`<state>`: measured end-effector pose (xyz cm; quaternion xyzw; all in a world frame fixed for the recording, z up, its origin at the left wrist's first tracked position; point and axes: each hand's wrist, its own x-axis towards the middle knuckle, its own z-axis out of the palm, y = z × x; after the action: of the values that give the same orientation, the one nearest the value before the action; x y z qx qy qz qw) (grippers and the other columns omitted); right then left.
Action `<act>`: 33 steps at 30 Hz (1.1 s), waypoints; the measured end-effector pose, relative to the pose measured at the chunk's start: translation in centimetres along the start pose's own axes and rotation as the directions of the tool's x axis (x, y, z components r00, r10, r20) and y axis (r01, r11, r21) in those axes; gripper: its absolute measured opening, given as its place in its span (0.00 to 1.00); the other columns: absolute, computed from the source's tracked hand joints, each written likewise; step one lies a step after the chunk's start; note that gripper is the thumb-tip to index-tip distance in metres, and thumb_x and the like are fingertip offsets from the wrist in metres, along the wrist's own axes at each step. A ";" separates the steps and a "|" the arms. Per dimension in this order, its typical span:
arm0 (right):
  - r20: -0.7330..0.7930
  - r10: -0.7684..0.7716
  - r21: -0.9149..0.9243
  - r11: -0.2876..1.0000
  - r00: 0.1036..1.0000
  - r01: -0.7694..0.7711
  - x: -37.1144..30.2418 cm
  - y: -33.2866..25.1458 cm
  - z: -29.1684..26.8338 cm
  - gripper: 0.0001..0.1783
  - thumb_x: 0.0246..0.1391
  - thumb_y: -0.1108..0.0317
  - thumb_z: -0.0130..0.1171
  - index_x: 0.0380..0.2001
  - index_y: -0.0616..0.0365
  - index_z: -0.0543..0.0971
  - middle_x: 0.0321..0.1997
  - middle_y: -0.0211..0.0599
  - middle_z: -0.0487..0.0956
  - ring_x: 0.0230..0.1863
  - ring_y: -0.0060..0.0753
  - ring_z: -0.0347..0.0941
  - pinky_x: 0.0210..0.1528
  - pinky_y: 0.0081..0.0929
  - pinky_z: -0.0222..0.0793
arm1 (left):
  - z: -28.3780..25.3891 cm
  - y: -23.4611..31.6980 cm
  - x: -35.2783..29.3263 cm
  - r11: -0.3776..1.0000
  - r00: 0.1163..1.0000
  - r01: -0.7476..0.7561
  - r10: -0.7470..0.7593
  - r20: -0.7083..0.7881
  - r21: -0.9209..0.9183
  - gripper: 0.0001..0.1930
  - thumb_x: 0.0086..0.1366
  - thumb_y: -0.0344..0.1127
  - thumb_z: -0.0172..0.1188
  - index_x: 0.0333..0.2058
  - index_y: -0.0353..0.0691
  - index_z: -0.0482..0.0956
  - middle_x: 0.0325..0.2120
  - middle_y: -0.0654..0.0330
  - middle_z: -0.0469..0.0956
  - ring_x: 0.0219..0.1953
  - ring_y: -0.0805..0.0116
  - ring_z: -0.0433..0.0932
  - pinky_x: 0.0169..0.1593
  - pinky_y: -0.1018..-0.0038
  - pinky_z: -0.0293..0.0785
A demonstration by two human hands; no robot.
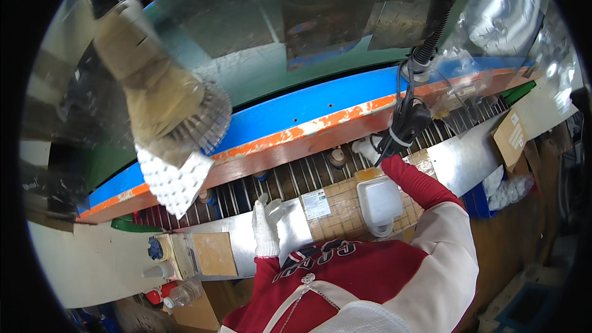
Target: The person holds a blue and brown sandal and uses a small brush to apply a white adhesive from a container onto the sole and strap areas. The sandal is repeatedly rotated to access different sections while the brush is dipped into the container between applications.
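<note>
My left hand point(267, 228), in a white knit glove, rests over the metal ledge beside the roller track point(283, 180). Its fingers are spread and nothing is in them. My right hand point(368, 148), also gloved in white, reaches across the rollers to the foot of the blue and orange rail. A black cable bundle point(404, 126) hangs in front of it, so its fingers are partly covered. Small round brownish pieces sit among the rollers, one point(337, 157) left of my right hand. A translucent plastic tub point(380, 202) stands on the taped cardboard point(336, 203) by my right forearm.
A shaded lamp point(163, 86) hangs at the upper left, near white dimpled foam point(172, 179). Blue and orange rail point(320, 117) runs behind the rollers. Left are a wooden board point(214, 253) and a plastic bottle point(180, 296); right, a blue bin point(478, 200) and cardboard point(510, 139).
</note>
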<state>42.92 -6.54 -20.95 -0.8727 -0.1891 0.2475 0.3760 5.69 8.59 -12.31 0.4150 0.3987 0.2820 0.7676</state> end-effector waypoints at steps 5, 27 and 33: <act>-0.220 -0.029 -0.548 0.831 0.975 -0.099 2.1 3.7 -6.9 0.23 0.49 0.65 0.66 0.49 0.62 0.77 0.37 0.34 0.80 0.34 0.30 0.78 0.35 0.33 0.76 | 1.1 -0.4 0.4 0.996 0.998 0.047 -0.050 0.035 0.080 0.42 0.70 0.64 0.48 0.66 0.31 0.59 0.53 0.41 0.73 0.50 0.56 0.76 0.54 0.63 0.71; 0.121 0.168 0.681 0.702 0.978 -0.205 -8.6 -3.6 -12.5 0.16 0.60 0.61 0.61 0.43 0.63 0.80 0.34 0.30 0.77 0.32 0.27 0.76 0.39 0.33 0.79 | 5.0 0.3 -0.9 0.996 0.952 0.089 -0.085 0.294 0.003 0.30 0.70 0.44 0.61 0.63 0.31 0.66 0.54 0.44 0.75 0.56 0.57 0.75 0.62 0.65 0.71; 0.260 -0.112 0.663 0.742 0.959 -0.093 -22.5 -6.8 -10.2 0.09 0.49 0.67 0.70 0.24 0.51 0.77 0.23 0.18 0.73 0.24 0.13 0.65 0.27 0.17 0.61 | 9.0 -0.7 -4.1 0.937 0.678 0.345 -0.208 0.705 -0.055 0.38 0.69 0.40 0.62 0.70 0.35 0.53 0.65 0.49 0.64 0.63 0.54 0.69 0.66 0.58 0.65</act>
<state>29.71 -19.47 -3.24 -0.6338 -0.1438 0.4187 0.6343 11.21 1.43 -8.33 0.3517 0.1152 0.0231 0.9287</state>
